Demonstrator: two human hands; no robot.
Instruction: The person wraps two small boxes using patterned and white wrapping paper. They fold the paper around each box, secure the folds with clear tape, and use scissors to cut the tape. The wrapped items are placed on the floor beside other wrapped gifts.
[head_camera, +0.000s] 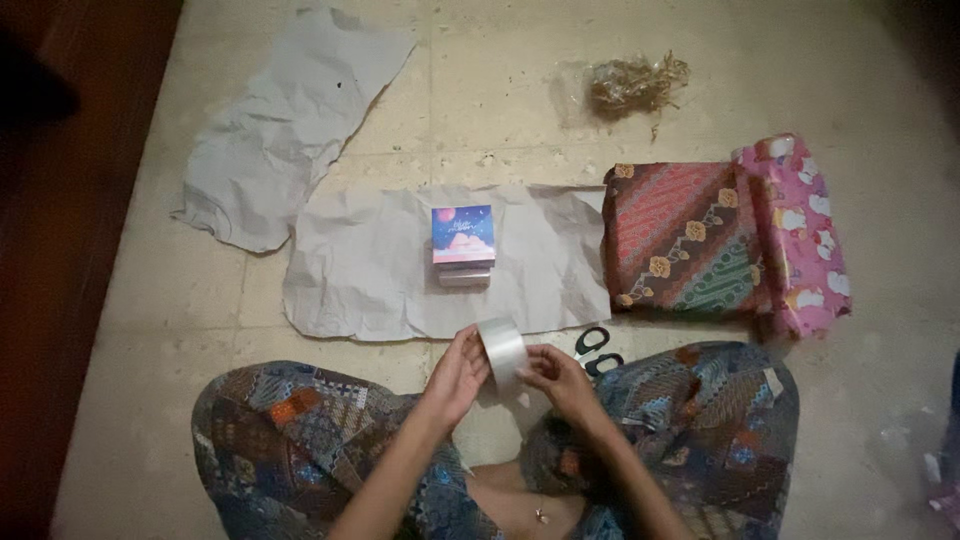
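Note:
I sit cross-legged on the floor. My left hand (457, 375) and my right hand (556, 379) hold between them a roll of clear tape (502, 350), upright on its edge, the right fingers at its rim. Just beyond the hands lies a crumpled sheet of grey paper (370, 265), and on its middle stands a small blue-and-pink box (463, 235) stacked on another small box. Black-handled scissors (597, 348) rest on the floor by my right knee.
A second crumpled grey sheet (285, 130) lies at the far left. Folded patterned wrapping paper (680, 238) and a pink printed roll (797, 235) lie on the right. A clear bag of straw-like filler (630, 85) sits at the back. Dark wood borders the left edge.

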